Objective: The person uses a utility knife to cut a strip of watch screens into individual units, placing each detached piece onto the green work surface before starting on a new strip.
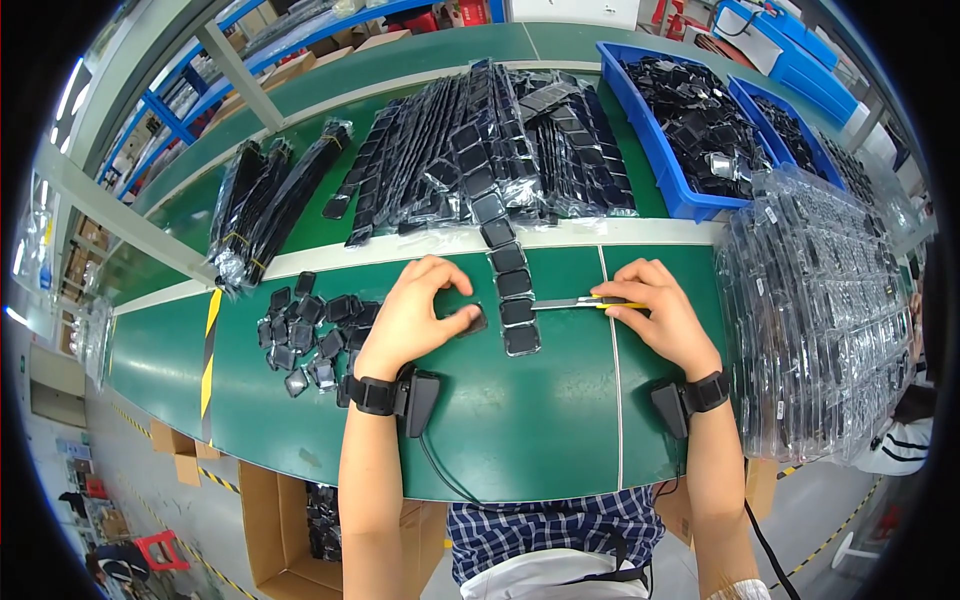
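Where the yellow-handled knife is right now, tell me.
In the head view, the yellow-handled knife is right of centre, held in the right hand, its blade pointing left at the strip of black squares.

A factory workshop: a long green workbench (530, 430) crosses the middle, with a blue bin (700, 207) of small black parts (690, 110) at two o'clock and stacked clear plastic trays (820, 340) at three. Blue shelving (170, 118) stands at ten, striped floor tape (217, 480) at eight. Near that tape, small and blurred, is probably a co-worker (122, 562).
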A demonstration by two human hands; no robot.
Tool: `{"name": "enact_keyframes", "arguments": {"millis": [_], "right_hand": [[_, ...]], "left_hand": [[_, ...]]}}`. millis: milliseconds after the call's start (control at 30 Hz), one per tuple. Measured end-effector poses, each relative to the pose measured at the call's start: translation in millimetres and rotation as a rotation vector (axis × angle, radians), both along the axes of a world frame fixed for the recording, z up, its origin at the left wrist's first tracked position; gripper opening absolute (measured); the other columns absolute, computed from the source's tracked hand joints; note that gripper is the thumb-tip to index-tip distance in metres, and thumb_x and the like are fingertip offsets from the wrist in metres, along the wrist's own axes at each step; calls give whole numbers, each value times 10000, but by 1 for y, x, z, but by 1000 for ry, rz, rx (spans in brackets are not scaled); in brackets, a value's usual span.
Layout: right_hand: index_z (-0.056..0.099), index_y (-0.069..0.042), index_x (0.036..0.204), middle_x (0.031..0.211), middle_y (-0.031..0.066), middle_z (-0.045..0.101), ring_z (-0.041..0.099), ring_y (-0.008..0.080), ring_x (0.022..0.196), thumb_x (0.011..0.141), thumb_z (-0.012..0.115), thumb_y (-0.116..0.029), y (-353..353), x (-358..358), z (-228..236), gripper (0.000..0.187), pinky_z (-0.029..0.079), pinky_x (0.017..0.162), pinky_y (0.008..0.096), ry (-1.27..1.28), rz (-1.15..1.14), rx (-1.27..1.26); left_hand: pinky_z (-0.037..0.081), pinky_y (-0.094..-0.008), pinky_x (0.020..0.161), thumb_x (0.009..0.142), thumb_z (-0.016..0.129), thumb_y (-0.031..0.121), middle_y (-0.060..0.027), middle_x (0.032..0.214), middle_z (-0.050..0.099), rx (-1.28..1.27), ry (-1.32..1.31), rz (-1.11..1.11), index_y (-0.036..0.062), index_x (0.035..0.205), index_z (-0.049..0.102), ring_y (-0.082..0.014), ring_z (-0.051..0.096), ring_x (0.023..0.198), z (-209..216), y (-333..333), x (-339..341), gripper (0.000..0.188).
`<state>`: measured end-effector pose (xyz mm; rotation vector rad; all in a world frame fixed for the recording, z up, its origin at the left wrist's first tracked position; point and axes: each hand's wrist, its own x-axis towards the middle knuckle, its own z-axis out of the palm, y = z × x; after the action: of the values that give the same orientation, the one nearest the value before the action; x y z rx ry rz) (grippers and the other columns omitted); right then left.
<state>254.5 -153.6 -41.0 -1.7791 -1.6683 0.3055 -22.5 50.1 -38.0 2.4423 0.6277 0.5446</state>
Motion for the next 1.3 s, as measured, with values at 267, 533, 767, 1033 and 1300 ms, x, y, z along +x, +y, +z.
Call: {"name": "enact_keyframes", "arguments": {"millis": [267,533,767,1033,1300], "right_hand": [[804,-158,1111,1009,-4,616,525,221,1004,852,790,-114,9,-22,-7,264,394,939,367,-151,55,54],[802,-133,1102,1017,20,622,553,236,918,860,780,-90,11,-27,-8,247,479,824,363,-76,117,37],[792,-129,1106,1036,26,626,553,244,945,856,782,-90,10,-28,-4,253,485,849,370,-85,135,22],[783,-133,1091,1052,19,624,522,243,959,853,792,-116,20,-25,-11,239,424,909,379,-14,181,37],[778,-126,1072,1059,6,632,512,244,979,849,797,-110,26,-24,-19,225,403,935,370,40,240,67]], "left_hand": [[372,-434,1126,588,968,359,-36,1352,650,24,62,-214,135,1246,686,-288,536,1299,8,-34,24,750],[408,-403,1092,702,909,248,-6,1202,747,-109,15,-269,121,1008,751,-244,608,1205,10,-32,24,367],[508,-379,975,783,859,128,-34,1101,766,-113,-149,-185,77,923,770,-234,655,1086,-12,-25,32,174],[492,-382,1001,782,862,146,-16,1155,742,-97,-110,-146,89,891,768,-237,632,1111,-15,-25,35,154],[480,-392,1007,802,844,154,-11,1162,740,-131,-68,-199,89,885,756,-245,627,1115,-11,-22,37,137]]}}
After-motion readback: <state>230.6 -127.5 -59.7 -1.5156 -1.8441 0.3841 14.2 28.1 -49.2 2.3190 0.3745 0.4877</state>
